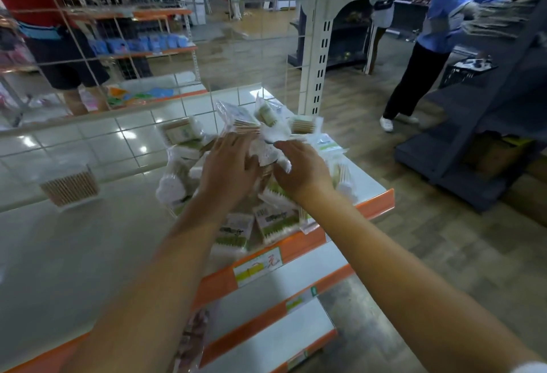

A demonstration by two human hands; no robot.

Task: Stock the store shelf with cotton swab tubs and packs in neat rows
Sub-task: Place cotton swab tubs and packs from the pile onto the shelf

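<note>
Just right of the frame's centre, a loose heap of clear plastic packs of wooden-stemmed cotton swabs (266, 218) is seen piled at the right end of a white metal shelf with an orange front rail (59, 254). Both hands are laid close together on top of the heap: the left hand (229, 162) is spread flat over the packs, fingers straight and pointing up the frame, and the right hand (302, 165) is placed beside it, its fingers seemingly curled onto a white pack, though blur keeps the grip from being confirmed. At the left of the frame, 1 clear square tub of cotton swabs (69, 184) is stood alone on the same shelf, well apart from the heap. A white wire grid panel (165, 55) is fixed behind the shelf. At the upper right, a person in a blue top (450, 17) is seen standing on the floor.
</note>
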